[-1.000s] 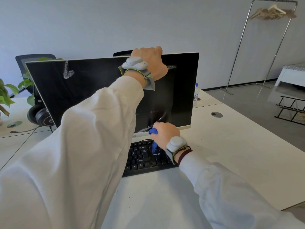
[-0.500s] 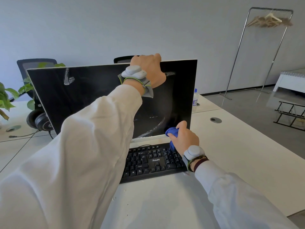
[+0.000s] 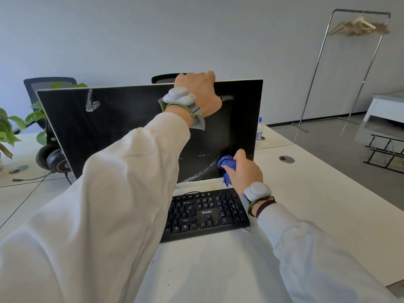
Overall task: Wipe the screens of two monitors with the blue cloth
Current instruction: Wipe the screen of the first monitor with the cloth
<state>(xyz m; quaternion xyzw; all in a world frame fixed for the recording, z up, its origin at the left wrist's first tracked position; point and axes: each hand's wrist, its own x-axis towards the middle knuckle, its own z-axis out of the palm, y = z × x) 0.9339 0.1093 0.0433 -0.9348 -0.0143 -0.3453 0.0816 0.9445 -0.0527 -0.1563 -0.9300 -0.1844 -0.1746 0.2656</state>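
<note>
Head view: the left hand (image 3: 200,92) grips the monitor (image 3: 131,127) by its top edge, steadying it; the right hand (image 3: 243,170), fingers clenched on the blue cloth (image 3: 227,165), presses it low right on the screen. The white smear (image 3: 91,103) upper left probably needs firmer, overlapping strokes.

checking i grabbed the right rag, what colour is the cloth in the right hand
Blue cloth, seen in the head view.

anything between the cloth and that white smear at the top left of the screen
Yes: the left hand grips the monitor's top edge, its sleeve crossing the screen between the blue cloth and the smear.
</note>
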